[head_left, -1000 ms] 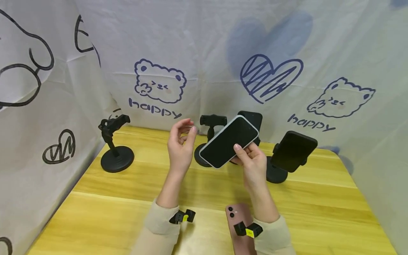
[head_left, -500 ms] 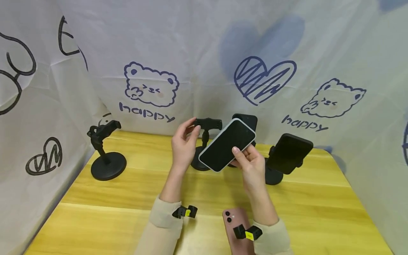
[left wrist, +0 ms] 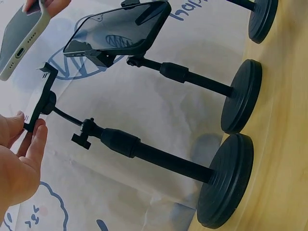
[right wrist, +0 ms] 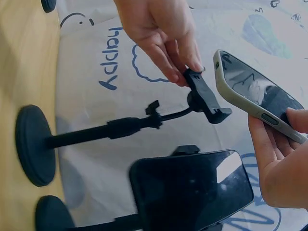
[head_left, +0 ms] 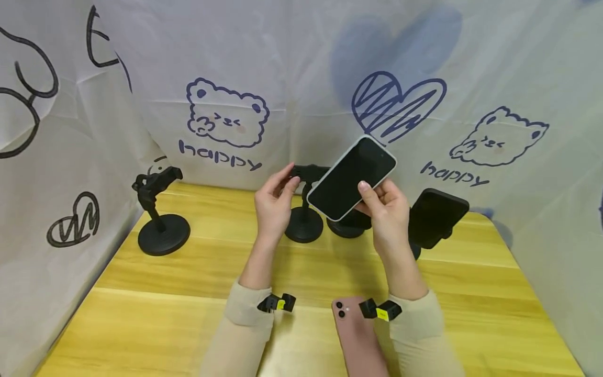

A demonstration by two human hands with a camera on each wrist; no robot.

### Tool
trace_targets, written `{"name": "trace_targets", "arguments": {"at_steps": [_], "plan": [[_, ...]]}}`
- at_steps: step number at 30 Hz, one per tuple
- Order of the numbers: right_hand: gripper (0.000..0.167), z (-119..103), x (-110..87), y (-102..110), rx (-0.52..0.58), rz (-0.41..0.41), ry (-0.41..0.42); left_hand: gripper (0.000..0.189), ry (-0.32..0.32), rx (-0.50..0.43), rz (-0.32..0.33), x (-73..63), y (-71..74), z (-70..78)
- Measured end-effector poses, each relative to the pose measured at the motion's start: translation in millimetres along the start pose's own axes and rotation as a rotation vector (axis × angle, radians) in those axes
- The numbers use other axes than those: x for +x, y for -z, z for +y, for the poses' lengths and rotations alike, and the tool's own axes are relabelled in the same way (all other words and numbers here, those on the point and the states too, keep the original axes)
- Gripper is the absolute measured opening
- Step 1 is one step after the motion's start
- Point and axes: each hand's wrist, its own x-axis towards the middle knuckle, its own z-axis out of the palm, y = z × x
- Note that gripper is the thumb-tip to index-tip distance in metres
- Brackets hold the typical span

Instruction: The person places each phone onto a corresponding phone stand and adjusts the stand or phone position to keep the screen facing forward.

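Observation:
My left hand (head_left: 275, 207) pinches the left end of the black clamp (left wrist: 39, 98) on top of a desk phone stand (head_left: 303, 224). The stand's jointed neck and round base show in both wrist views. In my right hand (head_left: 392, 214), thumb on the screen and fingers behind, is a smartphone (head_left: 350, 178) in a white case. It is tilted, screen toward me, and overlaps the clamp's right end in the head view. The right wrist view shows the phone (right wrist: 255, 86) apart from the clamp, facing its outer side.
Beside this stand, another holds a black phone (left wrist: 118, 29), mostly hidden in the head view. A third stand at the right carries a black phone (head_left: 437, 217). A bare phone stand (head_left: 164, 234) is at the left. A pink phone (head_left: 360, 335) lies camera-side up between my forearms.
My left hand has come from beside the stand to its clamp and now pinches the end. My right hand has lifted the white-cased phone slightly up and to the right.

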Motion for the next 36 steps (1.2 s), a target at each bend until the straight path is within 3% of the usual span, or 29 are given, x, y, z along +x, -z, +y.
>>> {"name": "trace_targets", "arguments": {"at_steps": [10, 17, 29, 36], "plan": [[0.009, -20.7, 51.6, -22.4, -0.033, -0.013, -0.001, 0.032, -0.004, 0.003, 0.002, 3.9, -0.2, 1.2], [0.014, -21.3, 74.3, -36.2, -0.091, -0.036, -0.023, 0.032, -0.013, 0.019, 0.004, 2.2, -0.5, -1.3], [0.028, -6.0, 81.8, -41.5, -0.165, -0.103, -0.125, 0.032, -0.028, 0.004, 0.013, 1.9, -0.6, -1.8], [0.030, -1.2, 78.4, -40.4, -0.164, -0.144, -0.124, 0.031, 0.000, -0.020, 0.019, 1.2, 0.3, -2.4]]}}
